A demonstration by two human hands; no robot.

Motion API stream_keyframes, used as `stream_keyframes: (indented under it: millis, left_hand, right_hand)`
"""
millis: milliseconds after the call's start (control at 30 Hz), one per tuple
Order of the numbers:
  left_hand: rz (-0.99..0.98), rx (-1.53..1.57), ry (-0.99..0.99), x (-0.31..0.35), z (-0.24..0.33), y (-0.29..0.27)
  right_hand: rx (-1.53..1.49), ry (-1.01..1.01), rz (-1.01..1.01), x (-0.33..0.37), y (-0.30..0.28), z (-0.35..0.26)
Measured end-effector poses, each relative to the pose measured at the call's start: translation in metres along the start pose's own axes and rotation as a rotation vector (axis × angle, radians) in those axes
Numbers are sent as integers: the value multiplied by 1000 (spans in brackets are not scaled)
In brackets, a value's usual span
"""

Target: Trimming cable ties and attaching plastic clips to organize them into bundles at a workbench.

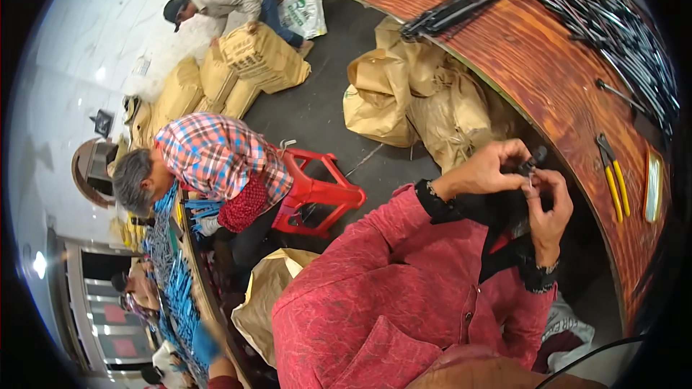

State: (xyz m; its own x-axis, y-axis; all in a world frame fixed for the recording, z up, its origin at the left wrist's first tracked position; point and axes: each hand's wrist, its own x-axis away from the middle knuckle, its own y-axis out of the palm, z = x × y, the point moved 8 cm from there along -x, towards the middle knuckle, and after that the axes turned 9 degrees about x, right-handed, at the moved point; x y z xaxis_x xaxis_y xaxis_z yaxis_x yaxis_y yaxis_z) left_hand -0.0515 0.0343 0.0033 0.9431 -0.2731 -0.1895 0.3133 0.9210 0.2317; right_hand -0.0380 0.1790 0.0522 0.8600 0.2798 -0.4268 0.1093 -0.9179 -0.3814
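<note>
Close together in front of my chest, beside the edge of the brown wooden table (537, 57), both hands are pinched around one small piece. It is a small black part (534, 160) with what looks like a thin pale strand below it; its exact kind is too small to make out. My left hand (491, 170) has thumb and forefinger closed at its near side. My right hand (549, 210) pinches at the pale strand just under the black part. Fingertips hide much of the contact. Nearest on the tabletop are cutting pliers with yellow handles (615, 180).
A heap of thin black and silver rods (613, 25) covers the table's far right, with a black bundle (454, 13) at its far edge. A yellow-edged shiny packet (653, 186) lies beside the pliers. Brown sacks (447, 104) crowd the floor. A co-worker sits on a red stool (317, 191).
</note>
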Motion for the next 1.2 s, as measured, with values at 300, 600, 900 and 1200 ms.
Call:
stream_keyframes:
  millis: [300,600,900,1200]
  left_hand:
    - [-19,-453,231,-13,30,18]
    - [-47,-477,313,-17,29,26]
    - [-154,-222,79,-17,12,36]
    - [-117,-221,61,-13,5,39]
  right_hand:
    - [39,62,82,0,-13,17]
    - [-137,217,59,4,-17,41]
    - [-227,348,-1,7,-15,51]
    - [-452,434,-11,6,-6,66]
